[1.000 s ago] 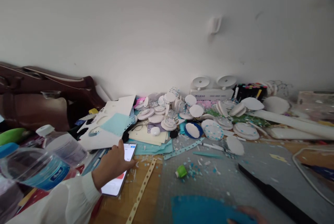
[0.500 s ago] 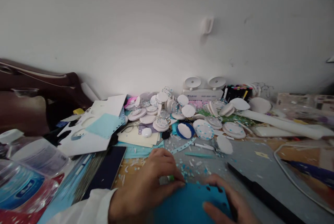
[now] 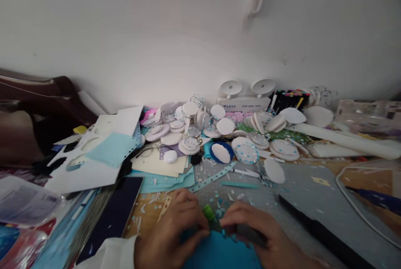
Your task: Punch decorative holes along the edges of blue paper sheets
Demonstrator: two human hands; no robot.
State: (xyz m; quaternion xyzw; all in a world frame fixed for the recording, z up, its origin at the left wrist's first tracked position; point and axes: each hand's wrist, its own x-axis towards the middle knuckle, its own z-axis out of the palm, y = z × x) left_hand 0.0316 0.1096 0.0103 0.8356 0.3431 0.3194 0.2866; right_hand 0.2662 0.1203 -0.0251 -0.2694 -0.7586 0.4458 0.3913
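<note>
A bright blue sheet (image 3: pixel 221 252) lies at the bottom centre, running out of the frame. My left hand (image 3: pixel 177 231) is closed on its left upper edge, thumb on top. At the right edge, my right hand (image 3: pixel 266 233) is curled with its fingers pressed together around a dark object (image 3: pixel 249 234) whose kind I cannot make out. Between the hands, just beyond the sheet, sits a small bright green piece (image 3: pixel 208 211). Tiny blue and white paper bits (image 3: pixel 221 204) are scattered past my fingertips on the grey mat (image 3: pixel 300 181).
Many round white discs (image 3: pixel 225 126) are heaped along the wall. At left lie white cut-out boards (image 3: pixel 94 135), a light blue sheet (image 3: pixel 111 148) and a dark flat panel (image 3: pixel 109 214). On the right are a long black tool (image 3: pixel 316 227), a white cable (image 3: pixel 354 212) and a white roll (image 3: pixel 347 140).
My right hand has moved up and left, its fingers now curled around a dark object at the sheet's edge. More of the green piece shows. The camera view has shifted slightly.
</note>
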